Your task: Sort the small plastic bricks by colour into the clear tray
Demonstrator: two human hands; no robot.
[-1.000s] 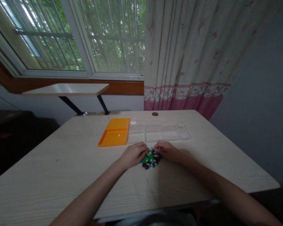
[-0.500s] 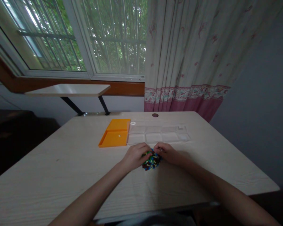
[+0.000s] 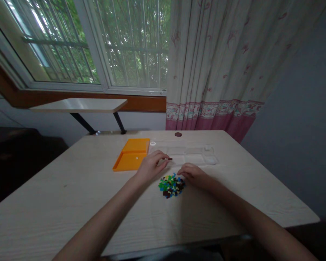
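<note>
A small dark brown building brick [image 3: 170,158] is pinched between the thumb and fingertips of my left hand [image 3: 153,165], over the near row of a clear compartment tray [image 3: 194,158]. Below it on the table lies a heap of small building bricks [image 3: 170,185] in green, blue, dark brown and yellow. My right hand [image 3: 193,174] rests at the heap's upper right edge with its fingers curled together. Whatever its fingertips may hold is too small to make out.
An open orange case [image 3: 130,156] with a small white piece [image 3: 137,158] in it lies left of the tray. Behind them are a round dark hole cover [image 3: 178,134] and a raised shelf [image 3: 81,104] on black legs. A curtain [image 3: 206,72] hangs beyond the table's back edge.
My left hand has moved up and away from the heap to the tray, carrying a dark brown brick. More of the heap now shows. My right hand has stayed nearly in place.
</note>
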